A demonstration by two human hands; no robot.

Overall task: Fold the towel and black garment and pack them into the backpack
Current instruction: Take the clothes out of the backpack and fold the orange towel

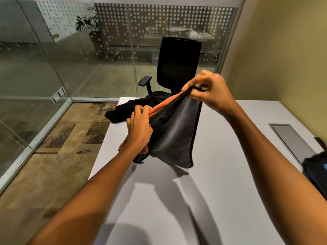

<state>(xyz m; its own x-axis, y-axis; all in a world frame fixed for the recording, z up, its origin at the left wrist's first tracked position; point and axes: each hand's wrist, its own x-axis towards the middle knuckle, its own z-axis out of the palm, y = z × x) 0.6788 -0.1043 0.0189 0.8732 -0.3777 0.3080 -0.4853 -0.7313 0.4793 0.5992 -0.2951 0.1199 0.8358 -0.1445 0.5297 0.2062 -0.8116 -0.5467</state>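
A dark grey backpack [174,135] hangs tilted above the white table [230,156], lifted by its top. My right hand [210,91] pinches the bag's upper edge at the zipper end. My left hand [139,128] grips the lower part of the opening, pressing on an orange towel [160,106] that shows along the open slit. The black garment [136,106] lies crumpled on the table's far left corner, behind the bag.
A black office chair [177,66] stands just beyond the table's far edge. Glass walls enclose the left and back. A grey cable hatch [292,140] is set in the table at right, with a dark bag-like object [316,172] at the right edge.
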